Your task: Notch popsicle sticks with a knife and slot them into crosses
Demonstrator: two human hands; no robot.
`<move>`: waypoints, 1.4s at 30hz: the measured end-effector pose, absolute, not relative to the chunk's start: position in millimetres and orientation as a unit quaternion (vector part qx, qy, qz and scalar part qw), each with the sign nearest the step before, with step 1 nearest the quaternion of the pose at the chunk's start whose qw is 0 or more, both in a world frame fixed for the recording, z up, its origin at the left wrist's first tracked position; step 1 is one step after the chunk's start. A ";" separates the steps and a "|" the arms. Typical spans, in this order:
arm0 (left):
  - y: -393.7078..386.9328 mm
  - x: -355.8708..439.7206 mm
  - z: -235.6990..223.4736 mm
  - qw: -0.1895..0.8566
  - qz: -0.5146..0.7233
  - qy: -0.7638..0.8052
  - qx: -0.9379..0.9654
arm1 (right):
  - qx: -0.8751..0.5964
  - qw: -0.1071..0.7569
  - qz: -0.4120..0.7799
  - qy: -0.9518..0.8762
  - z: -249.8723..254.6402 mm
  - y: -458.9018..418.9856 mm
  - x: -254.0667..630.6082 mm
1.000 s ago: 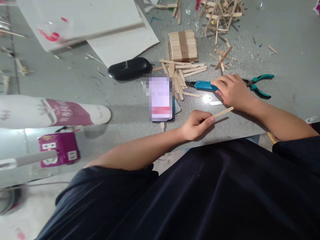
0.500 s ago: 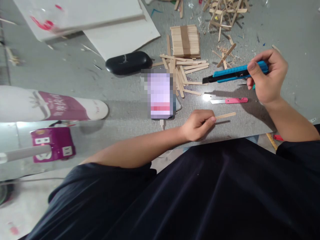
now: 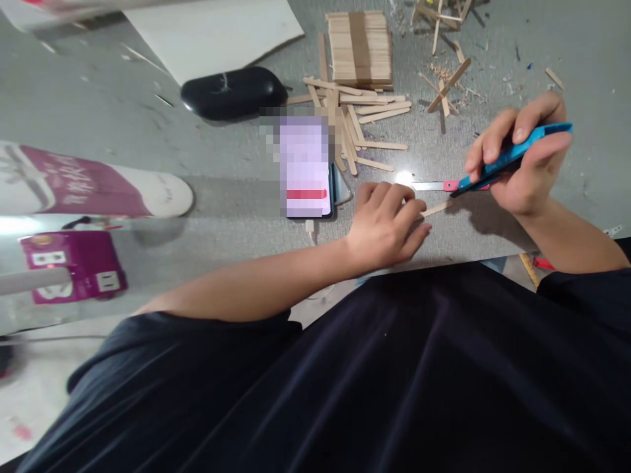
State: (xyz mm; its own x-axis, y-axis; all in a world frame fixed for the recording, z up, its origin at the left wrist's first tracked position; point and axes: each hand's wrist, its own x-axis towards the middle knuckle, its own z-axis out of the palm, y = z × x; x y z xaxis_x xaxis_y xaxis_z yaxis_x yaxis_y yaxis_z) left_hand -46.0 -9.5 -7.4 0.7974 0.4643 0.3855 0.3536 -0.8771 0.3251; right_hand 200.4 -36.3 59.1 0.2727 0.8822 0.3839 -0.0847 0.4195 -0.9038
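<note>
My left hand [image 3: 387, 223] lies low over the near part of the table, its fingers bent down on a wooden craft stick [image 3: 438, 208]. Only the stick's right end shows; the rest is hidden under the fingers. My right hand [image 3: 525, 157] grips a blue utility knife [image 3: 517, 148], tilted with its dark blade down to the left. The blade tip is close by the stick's bare end; whether they touch I cannot tell. Just behind lies a pink-handled folding knife [image 3: 449, 186] with its blade out, partly covered by my right hand.
Loose craft sticks [image 3: 367, 108] lie beyond my left hand, before a banded stack of sticks [image 3: 359, 49]. A crossed-stick piece [image 3: 448, 87] stands farther right. Left are a lit phone [image 3: 305, 167] on a cable, a black case [image 3: 234, 93], a white-and-maroon object [image 3: 98, 180] and a purple power strip [image 3: 73, 266].
My right hand has brought the utility knife down and turned its blade toward the stick. My left hand has gone from pinching the stick to lying over it. The view has shifted slightly.
</note>
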 end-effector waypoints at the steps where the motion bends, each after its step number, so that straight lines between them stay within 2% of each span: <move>1: -12.2 -47.6 -3.2 0.090 0.221 0.187 0.953 | -0.404 0.686 0.352 -0.492 56.1 -37.6 197.4; 4: -22.9 -51.7 12.4 0.030 0.173 0.131 0.976 | -0.456 0.647 0.353 -0.499 42.4 -39.5 195.1; 7: -34.3 -55.0 27.6 0.030 0.107 0.127 0.986 | -0.514 0.592 0.382 -0.489 28.9 -39.3 199.3; 13: -56.8 -62.8 27.4 0.051 0.031 0.191 0.980 | -0.449 0.556 0.455 -0.531 27.0 -36.6 211.1; 18: -79.1 -68.0 -15.5 0.081 0.061 0.250 0.963 | -0.343 0.562 0.502 -0.560 35.6 -40.5 211.6; 22: -90.0 -70.8 -39.3 0.052 0.103 0.317 0.941 | -0.315 0.561 0.519 -0.563 39.0 -42.6 204.8; 27: -92.3 -67.0 -33.1 0.081 0.091 0.348 0.930 | -0.301 0.576 0.523 -0.552 37.2 -40.7 203.4; 33: -89.8 -60.5 -24.1 0.110 0.090 0.372 0.917 | -0.346 0.544 0.515 -0.565 32.5 -39.9 209.5; 38: -86.4 -58.9 -23.4 0.093 0.085 0.318 0.940 | -0.262 0.596 0.512 -0.560 37.6 -39.6 193.4; 42: -84.5 -57.9 -24.4 0.112 0.093 0.309 0.940 | -0.281 0.593 0.515 -0.552 37.3 -43.0 182.1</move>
